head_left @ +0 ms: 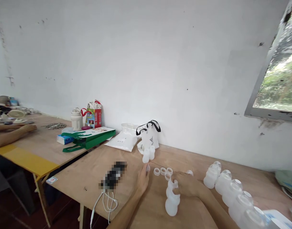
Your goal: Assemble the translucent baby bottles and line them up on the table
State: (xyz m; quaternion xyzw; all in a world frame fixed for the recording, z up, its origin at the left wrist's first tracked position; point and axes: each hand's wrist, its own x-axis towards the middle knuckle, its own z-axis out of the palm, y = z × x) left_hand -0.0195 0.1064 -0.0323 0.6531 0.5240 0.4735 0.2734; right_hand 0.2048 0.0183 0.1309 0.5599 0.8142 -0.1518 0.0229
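wooden table (88,171); right hand (182,180) at white bottles (172,203)

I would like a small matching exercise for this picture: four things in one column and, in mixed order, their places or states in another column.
Column 1
1. Frosted white bottles with clear domed caps
2. Small white plastic rings
3. White bag with black handles
4. Left hand

Column 2
A. close to the white wall
B. holding a small clear plastic piece
C. just left of the right hand
D. in a row on the brown table, far right

Pairs: 1-D, 2-C, 3-A, 4-B
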